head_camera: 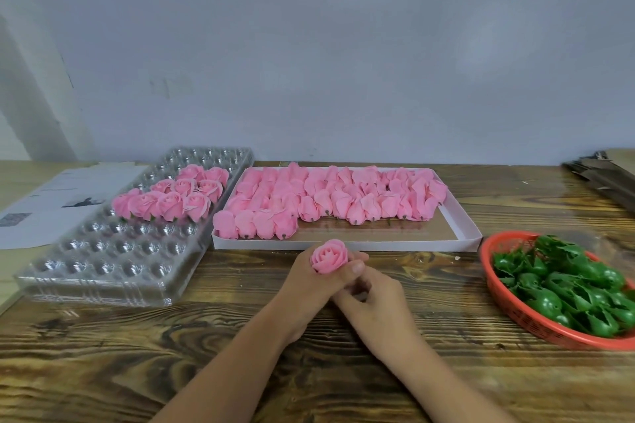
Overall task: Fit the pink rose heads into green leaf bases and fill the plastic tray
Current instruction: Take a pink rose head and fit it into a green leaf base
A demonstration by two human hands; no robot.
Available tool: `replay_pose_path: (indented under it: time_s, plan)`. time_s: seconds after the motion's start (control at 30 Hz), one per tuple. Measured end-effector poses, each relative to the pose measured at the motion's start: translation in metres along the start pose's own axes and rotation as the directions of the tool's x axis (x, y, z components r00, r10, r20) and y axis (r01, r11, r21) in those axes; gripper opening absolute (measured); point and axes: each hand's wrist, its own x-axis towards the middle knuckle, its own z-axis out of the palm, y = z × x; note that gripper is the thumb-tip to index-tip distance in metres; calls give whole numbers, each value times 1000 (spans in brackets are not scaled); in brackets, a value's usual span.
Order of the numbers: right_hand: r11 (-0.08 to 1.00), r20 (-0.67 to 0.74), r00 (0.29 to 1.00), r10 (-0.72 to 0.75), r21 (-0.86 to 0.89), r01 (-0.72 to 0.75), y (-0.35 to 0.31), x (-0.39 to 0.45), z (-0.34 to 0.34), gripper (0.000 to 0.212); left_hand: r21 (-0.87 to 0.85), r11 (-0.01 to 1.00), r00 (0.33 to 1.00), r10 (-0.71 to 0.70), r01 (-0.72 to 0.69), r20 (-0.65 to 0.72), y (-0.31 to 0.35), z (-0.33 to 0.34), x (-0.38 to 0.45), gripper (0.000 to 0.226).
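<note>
My left hand (pixel 305 280) grips a pink rose head (pixel 329 256) upright over the table, just in front of the white box. My right hand (pixel 372 299) is curled close under it, fingers against the rose's underside; what they hold is hidden. The clear plastic tray (pixel 103 271) lies at the left with several finished roses (pixel 171 197) in its middle rows. The white box (pixel 460 233) holds several loose rose heads (pixel 330 199). Green leaf bases (pixel 567 285) fill a red basket (pixel 536 326) at the right.
Printed paper sheets (pixel 51 203) lie left of the tray. A stack of flat cardboard (pixel 604 175) sits at the far right back. The wooden table (pixel 137 371) meets a grey wall behind the box.
</note>
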Motion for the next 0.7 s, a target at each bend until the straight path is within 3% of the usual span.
replay_pose_path:
  time_s: [0.07, 0.17, 0.23, 0.33, 0.43, 0.7]
  plan:
    - [1000, 16, 1000, -16, 10, 16, -1, 0, -1, 13, -43, 999, 1000, 2, -2, 9, 1, -1, 1, 30]
    - [986, 73, 997, 25, 164, -37, -7, 1, -4, 29, -77, 997, 999, 4, 0, 43, 3, -5, 2, 43]
    - [972, 159, 986, 41, 223, -76, -8, 0, -7, 27, -87, 996, 999, 10, -6, 50, 3, -9, 3, 45]
    - [986, 280, 960, 19, 153, -64, -4, 0, -8, 10, -78, 997, 999, 4, 0, 44, 4, -13, 2, 34]
    - [987, 265, 964, 33, 141, -72, 0, 1, -4, 5, -42, 999, 998, -13, 15, 57, 6, -11, 0, 18]
    - [994, 205, 978, -48, 103, 28, 3, -1, -3, 22, -7, 1000, 997, 26, -25, 71, 8, -6, -3, 18]
